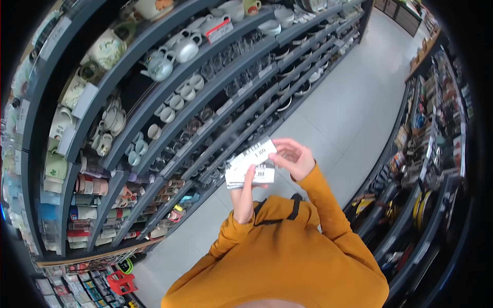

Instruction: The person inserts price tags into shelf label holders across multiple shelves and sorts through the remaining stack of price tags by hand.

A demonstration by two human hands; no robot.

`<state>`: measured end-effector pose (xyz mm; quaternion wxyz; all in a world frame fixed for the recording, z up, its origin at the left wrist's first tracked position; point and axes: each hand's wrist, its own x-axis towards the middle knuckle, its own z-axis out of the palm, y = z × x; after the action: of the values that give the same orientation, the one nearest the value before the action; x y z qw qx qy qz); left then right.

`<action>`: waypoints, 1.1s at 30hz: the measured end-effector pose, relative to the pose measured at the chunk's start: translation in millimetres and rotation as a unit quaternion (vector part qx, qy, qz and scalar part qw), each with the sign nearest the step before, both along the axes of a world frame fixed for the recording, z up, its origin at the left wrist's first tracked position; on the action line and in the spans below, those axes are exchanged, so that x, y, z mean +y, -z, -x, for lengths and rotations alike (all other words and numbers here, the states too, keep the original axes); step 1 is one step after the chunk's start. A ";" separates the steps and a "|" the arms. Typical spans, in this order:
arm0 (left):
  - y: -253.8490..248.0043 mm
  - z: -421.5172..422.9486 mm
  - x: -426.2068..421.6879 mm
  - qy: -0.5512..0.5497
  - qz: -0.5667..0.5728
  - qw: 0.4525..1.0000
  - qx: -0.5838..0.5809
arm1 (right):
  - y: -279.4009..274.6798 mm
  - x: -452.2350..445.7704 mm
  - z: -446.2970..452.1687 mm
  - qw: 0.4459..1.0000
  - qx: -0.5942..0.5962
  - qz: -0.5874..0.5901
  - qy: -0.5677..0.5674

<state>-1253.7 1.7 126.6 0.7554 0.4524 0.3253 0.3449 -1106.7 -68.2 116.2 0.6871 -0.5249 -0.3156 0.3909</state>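
Note:
Two hands meet in front of an orange sleeve-clad body. My left hand point(245, 197) is wrapped round a stack of white price labels point(250, 175), with the thumb lying across its front. My right hand point(296, 158) pinches the right end of a tilted white label point(254, 154) that overlaps the top of the stack. Black print shows on both, partly legible as "1.80" or "80". The lower fingers of my left hand are mostly hidden behind the stack.
Curved grey shelves point(205, 92) with mugs, teapots point(159, 64), cups point(177, 101) and glasses rise on the left. More stocked shelves point(411, 226) stand on the right. Grey tiled floor point(354, 97) runs between them. A red basket point(121, 282) is at the lower left.

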 end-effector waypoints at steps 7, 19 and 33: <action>17.5 -77.4 -9.2 0.059 0.045 0.996 0.056 | 26.7 -7.1 -98.7 0.994 0.007 0.080 -0.079; 42.4 -182.0 78.1 0.058 0.036 0.996 0.059 | 54.8 85.6 -229.0 0.979 0.038 0.071 -0.186; 69.8 -296.3 90.9 -0.107 0.111 0.985 0.080 | 80.7 260.2 -535.6 0.970 -0.225 0.007 -0.091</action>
<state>-957.4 92.6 56.8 0.7312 0.3547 0.4674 0.3480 -571.1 192.0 35.4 0.5559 -0.5736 -0.5059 0.3257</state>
